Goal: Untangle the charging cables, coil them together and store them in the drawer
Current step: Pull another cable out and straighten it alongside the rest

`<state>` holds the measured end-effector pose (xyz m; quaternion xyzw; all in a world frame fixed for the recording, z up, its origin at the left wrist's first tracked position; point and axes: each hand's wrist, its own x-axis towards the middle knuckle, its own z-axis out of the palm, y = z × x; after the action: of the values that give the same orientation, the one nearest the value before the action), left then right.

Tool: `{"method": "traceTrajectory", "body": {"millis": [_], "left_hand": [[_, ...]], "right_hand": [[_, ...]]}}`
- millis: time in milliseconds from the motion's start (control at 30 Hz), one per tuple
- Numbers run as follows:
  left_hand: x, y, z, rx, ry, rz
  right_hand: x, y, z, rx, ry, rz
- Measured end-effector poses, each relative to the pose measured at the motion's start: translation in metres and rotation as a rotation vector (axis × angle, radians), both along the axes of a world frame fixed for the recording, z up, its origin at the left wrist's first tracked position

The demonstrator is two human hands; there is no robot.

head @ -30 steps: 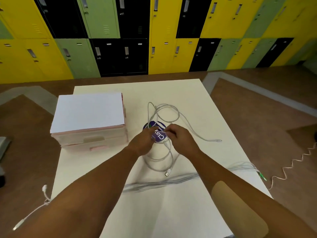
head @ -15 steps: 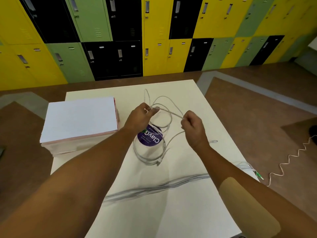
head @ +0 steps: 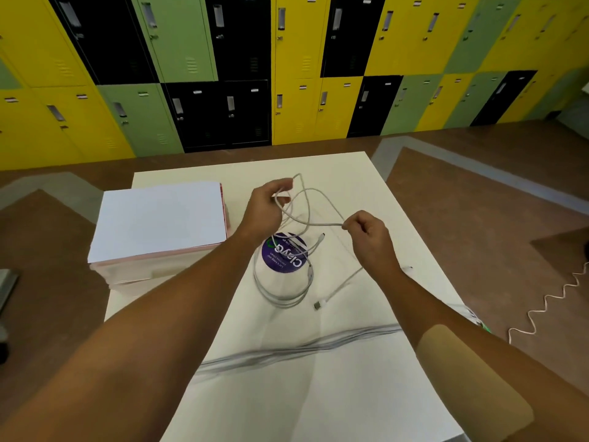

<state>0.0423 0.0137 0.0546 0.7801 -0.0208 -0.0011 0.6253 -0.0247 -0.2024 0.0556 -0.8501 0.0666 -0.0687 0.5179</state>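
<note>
**Holding white charging cables point(head: 318, 223) up over the tabletop point(head: 334, 403)**

Grips several loops of the cables in the left hand point(head: 267, 205), fingers curled round them, raised above the far half of the tabletop. Pinches a single strand between thumb and forefinger of the right hand point(head: 369, 240), other fingers folded in, at about the same height and well apart from the left. Spans the gap between the two hands with that one strand, sagging a little.

Lets the remainder hang from the left hand into a loose coil point(head: 280, 296) lying flat on the tabletop, partly over a round purple sticker point(head: 283, 253) with white lettering. Shows a USB plug point(head: 317, 305) at the end of a strand resting on the tabletop just right of the coil, near the right wrist.

To the left of the hands, near the tabletop's left edge: a pink drawer unit point(head: 159, 218) with a white top. Front blurred and partly hidden behind the left forearm, so cannot tell whether any drawer is open.

Across the near tabletop: a grey streaked band point(head: 287, 349), too blurred to identify. On the right forearm: a tan patch point(head: 471, 381).

Beyond the tabletop: a brown floor point(head: 478, 202) and a wall of yellow, green and black lockers point(head: 287, 59). On the floor to the right: a pale wavy cord point(head: 557, 298).
</note>
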Motion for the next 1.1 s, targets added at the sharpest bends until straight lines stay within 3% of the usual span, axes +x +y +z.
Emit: {"method": "traceTrajectory", "body": {"millis": [200, 333, 433, 600, 700, 833, 967, 1100], "left_hand": [[-0.022, -0.017, 0.026, 0.141, -0.277, -0.256], [-0.05, -0.02, 0.019, 0.203, -0.22, -0.401], [-0.067, -0.014, 0.007, 0.277, -0.223, -0.44], [-0.073, 0.003, -0.012, 0.318, -0.197, -0.211], [-0.069, 0.012, -0.014, 0.278, -0.199, -0.041], [-0.064, 0.017, 0.002, 0.253, -0.368, 0.133], [-0.056, 0.018, 0.014, 0.302, -0.409, 0.005], [-0.056, 0.02, 0.003, 0.388, -0.102, -0.208]], "right_hand": [[0.014, 0.028, 0.019, 0.313, 0.243, -0.145], [0.025, 0.035, 0.035, 0.552, 0.364, -0.086], [0.026, 0.037, 0.04, 0.365, 0.254, -0.028], [0.03, 0.036, 0.049, 0.015, -0.008, 0.188], [0.027, 0.034, 0.058, -0.077, -0.07, 0.277], [0.012, 0.038, 0.058, -0.334, -0.059, 0.406], [-0.007, 0.038, 0.039, -0.551, -0.028, 0.515], [-0.017, 0.034, 0.026, -0.513, -0.214, 0.409]]}}
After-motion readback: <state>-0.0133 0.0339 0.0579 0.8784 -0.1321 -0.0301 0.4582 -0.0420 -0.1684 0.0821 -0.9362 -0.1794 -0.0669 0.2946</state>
